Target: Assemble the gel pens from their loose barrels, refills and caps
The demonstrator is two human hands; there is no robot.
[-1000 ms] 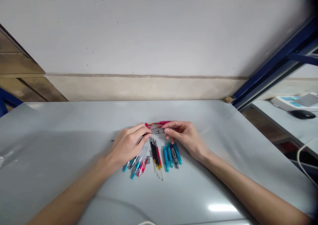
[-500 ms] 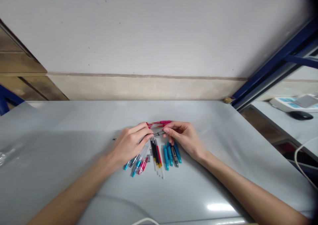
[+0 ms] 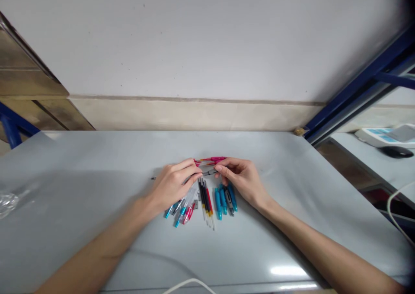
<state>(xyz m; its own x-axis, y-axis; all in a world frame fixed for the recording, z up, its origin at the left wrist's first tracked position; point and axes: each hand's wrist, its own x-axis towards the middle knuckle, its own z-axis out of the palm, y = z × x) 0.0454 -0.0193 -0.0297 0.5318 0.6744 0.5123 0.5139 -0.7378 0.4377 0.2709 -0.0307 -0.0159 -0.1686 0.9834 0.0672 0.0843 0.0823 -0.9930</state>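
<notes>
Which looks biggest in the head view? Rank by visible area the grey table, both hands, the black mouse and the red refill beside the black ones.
1. Grey table
2. Left hand and right hand: too alike to rank
3. Black mouse
4. Red refill, very thin

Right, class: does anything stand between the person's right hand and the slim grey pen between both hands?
Nothing visible does: the bare right hand pinches the slim grey pen directly, opposite the bare left hand. The teal tube-shaped pen parts lie lower in view.
</notes>
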